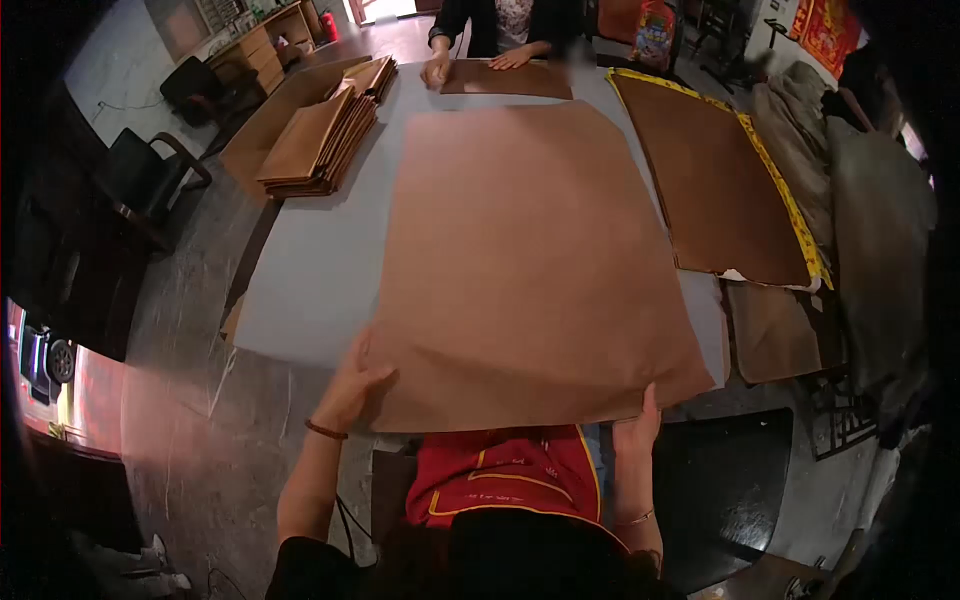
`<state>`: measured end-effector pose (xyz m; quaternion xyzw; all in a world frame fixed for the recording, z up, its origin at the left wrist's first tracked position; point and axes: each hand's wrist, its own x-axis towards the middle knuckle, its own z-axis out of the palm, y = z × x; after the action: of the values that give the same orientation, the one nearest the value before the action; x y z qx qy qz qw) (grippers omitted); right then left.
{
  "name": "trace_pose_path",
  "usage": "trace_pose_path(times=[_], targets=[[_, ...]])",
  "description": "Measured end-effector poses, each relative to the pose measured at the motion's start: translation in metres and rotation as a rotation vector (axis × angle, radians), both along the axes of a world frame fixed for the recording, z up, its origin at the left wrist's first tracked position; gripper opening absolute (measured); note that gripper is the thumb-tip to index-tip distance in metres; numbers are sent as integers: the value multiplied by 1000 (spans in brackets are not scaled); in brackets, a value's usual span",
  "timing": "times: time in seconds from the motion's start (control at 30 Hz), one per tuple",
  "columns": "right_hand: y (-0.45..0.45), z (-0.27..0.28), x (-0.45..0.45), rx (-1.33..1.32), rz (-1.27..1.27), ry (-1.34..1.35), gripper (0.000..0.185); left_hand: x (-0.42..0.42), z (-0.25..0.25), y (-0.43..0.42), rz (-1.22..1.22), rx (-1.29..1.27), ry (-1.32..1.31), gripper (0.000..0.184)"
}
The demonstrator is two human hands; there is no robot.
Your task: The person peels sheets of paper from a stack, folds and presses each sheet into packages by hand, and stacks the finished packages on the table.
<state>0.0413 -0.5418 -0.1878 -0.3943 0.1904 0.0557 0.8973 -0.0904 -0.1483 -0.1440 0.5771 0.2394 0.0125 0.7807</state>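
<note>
A large sheet of brown kraft paper [530,250] stretches over the white-covered table [300,290], its near edge lifted toward me. My left hand [352,385] grips the near left corner, thumb on top and fingers underneath. At the near right edge, my right hand [638,425] pinches the paper with the thumb on top; its other fingers are hidden below. The paper sags slightly between both hands.
Folded brown paper bags [320,145] are piled at the back left. A brown paper stack [725,180] with yellow edging lies on the right. Across the table, a person's hands [512,57] rest on a brown sheet [510,80]. A black chair [720,490] stands near my right.
</note>
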Motion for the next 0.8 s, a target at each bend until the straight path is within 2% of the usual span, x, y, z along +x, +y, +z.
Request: trace_pose_path(times=[0.07,0.13,0.17,0.23,0.3,0.33,0.37,0.43,0.5,0.53,0.6,0.67,0.73,0.8], targets=[[7,0,-6,-5,28,-16,61,-4,-13,7,61,131,-19,87],[17,3,-11,-51,10,118,59,0,9,1,108,44,-22,85],[27,17,-10,-30,34,95,56,5,17,2,151,-33,-33,83],[29,18,-2,-17,62,168,53,9,10,18,154,43,-44,81],[27,14,-2,1,87,247,50,16,4,41,29,146,-32,79],[25,13,-1,56,106,168,48,16,-6,61,-68,337,76,82],[22,12,1,111,119,87,46,17,-3,66,-68,333,82,82],[3,21,9,165,77,126,39,24,6,66,17,124,-10,81],[-32,15,17,230,110,38,38,28,13,69,-37,57,23,81],[-51,7,22,213,65,43,38,27,7,79,-47,98,20,77],[-74,2,34,-5,244,36,51,29,-4,95,-93,131,24,74],[-77,9,47,-121,277,55,56,29,-14,105,-92,159,20,72],[-71,28,53,-270,364,71,56,32,-12,103,-100,176,46,72],[-72,35,58,-336,485,66,51,33,0,92,-40,142,30,79]])
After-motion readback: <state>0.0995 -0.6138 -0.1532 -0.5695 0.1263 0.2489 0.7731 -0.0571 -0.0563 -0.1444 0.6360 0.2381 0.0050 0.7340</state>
